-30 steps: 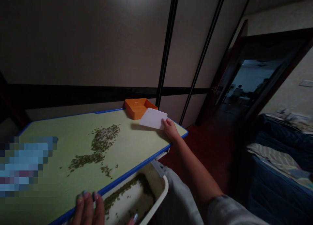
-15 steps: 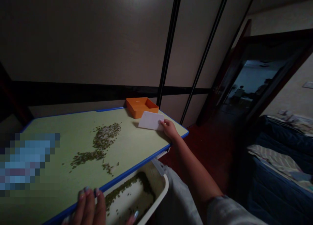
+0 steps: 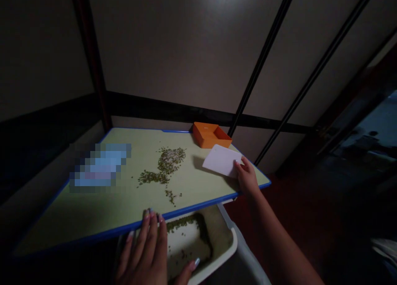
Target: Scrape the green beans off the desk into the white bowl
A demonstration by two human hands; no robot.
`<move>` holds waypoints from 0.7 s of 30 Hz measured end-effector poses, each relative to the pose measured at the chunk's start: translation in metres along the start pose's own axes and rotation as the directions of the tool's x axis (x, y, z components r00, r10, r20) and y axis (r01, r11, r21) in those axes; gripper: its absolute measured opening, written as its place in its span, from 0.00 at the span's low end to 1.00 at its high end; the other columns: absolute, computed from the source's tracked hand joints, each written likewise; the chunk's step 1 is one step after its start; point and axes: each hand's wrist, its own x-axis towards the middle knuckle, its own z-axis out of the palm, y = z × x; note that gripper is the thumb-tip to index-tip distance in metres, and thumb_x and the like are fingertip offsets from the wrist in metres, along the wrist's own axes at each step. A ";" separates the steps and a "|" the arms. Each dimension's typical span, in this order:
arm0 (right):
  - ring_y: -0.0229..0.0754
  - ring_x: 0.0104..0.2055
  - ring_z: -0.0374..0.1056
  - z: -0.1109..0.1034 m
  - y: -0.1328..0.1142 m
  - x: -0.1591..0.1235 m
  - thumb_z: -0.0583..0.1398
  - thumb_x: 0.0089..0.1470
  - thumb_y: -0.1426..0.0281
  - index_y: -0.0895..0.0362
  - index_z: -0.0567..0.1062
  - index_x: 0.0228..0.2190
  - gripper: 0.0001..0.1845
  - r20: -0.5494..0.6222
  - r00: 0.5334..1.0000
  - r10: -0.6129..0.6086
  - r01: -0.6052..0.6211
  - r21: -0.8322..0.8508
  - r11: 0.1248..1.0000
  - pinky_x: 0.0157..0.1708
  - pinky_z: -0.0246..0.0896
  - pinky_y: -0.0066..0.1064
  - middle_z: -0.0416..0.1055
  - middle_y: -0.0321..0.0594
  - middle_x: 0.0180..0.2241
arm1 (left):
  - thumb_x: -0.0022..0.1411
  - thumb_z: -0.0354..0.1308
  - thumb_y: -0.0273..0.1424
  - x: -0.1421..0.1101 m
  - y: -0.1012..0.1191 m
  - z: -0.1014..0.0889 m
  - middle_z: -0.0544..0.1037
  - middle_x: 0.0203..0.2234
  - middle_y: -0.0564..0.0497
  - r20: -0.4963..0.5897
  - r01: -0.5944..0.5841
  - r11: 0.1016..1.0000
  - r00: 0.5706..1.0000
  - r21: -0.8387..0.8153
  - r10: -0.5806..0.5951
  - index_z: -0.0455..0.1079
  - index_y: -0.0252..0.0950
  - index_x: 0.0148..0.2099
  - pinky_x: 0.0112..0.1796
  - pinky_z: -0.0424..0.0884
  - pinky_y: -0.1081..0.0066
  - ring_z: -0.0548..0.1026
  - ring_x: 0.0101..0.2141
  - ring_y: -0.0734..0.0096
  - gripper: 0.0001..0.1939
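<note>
My right hand [image 3: 247, 175] grips a flat white plastic scraper [image 3: 221, 161] by its right end, thumb on top. It is tilted just above the table, in front of the orange box. To its left, small greenish grains [image 3: 170, 161] lie scattered over the pale table top [image 3: 124, 210]. Below the table's front edge is a white basin [image 3: 232, 243] with more of these grains along its inner sides. My left hand [image 3: 145, 252] is at the basin's left end, fingers stretched to the blue table edge, thumb over the inside. Its palm side is hidden.
An open orange box [image 3: 211, 138] stands at the table's back right. A blurred-out blue object [image 3: 102, 165] lies on the left side. Wardrobe panels [image 3: 173, 61] rise right behind the table, and a dark doorway [image 3: 366, 132] is at far right.
The view has turned left, so everything sits further right in the picture. The scraper has tilted slightly and shows a shadow to its left. Both hands keep their hold.
</note>
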 end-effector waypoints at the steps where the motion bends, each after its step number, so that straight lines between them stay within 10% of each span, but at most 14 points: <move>1: 0.41 0.30 0.68 0.004 -0.002 -0.005 0.67 0.46 0.52 0.55 0.74 0.40 0.25 0.030 0.999 0.017 -0.018 0.031 0.999 0.29 0.60 0.29 0.77 0.39 0.32 | 0.58 0.50 0.59 0.001 0.000 -0.002 0.67 0.60 0.23 0.003 0.000 1.000 1.000 0.002 0.000 0.55 0.16 0.65 0.55 0.58 0.48 0.68 0.59 0.39 0.52; 10: 0.38 0.25 0.64 0.051 -0.015 -0.018 0.68 0.42 0.54 0.56 0.77 0.39 0.25 0.266 0.956 0.126 -0.139 0.031 0.990 0.23 0.52 0.27 0.75 0.36 0.26 | 0.60 0.47 0.58 0.004 0.005 -0.007 0.67 0.61 0.25 0.023 0.032 0.999 0.999 -0.025 -0.031 0.51 0.18 0.67 0.57 0.56 0.50 0.65 0.61 0.41 0.50; 21: 0.37 0.26 0.64 0.053 -0.015 -0.017 0.67 0.45 0.55 0.57 0.78 0.38 0.22 0.396 0.913 0.101 -0.120 0.024 0.993 0.25 0.54 0.27 0.75 0.36 0.27 | 0.62 0.44 0.54 0.011 0.009 -0.014 0.70 0.58 0.22 -0.015 0.055 0.996 0.998 -0.069 -0.056 0.55 0.16 0.64 0.55 0.56 0.50 0.67 0.59 0.39 0.45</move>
